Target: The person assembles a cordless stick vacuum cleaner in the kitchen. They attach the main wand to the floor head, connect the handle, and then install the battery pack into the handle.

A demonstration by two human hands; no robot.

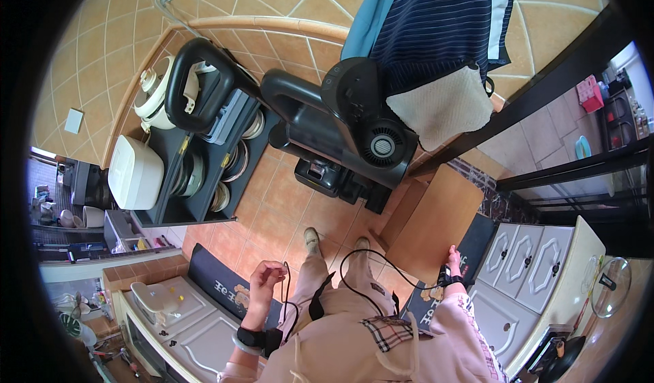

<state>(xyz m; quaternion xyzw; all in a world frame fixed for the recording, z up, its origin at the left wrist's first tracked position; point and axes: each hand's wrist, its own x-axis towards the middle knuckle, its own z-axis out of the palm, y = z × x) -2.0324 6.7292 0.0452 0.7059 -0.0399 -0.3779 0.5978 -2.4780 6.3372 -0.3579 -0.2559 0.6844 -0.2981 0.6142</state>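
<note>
My left hand (267, 275) is raised beside my left leg with its fingers curled in, and I see nothing in them. A black cable (287, 284) runs close by its fingertips from a black band on the wrist. My right hand (452, 259) appears edge-on by the near right side of a brown wooden stool (439, 216). Its visible fingers are stretched out; whether they touch the stool I cannot tell. A second black cable (361, 252) loops across my legs to the right wrist's band.
Ahead stands a black upright appliance (354, 134), with a blue striped cloth (436, 22) and a beige towel (446, 107) beyond it. A dark rack (197, 172) of dishes is at left, with a white bin (136, 172). White cabinets (524, 260) flank me, with dark mats (221, 284) on the floor.
</note>
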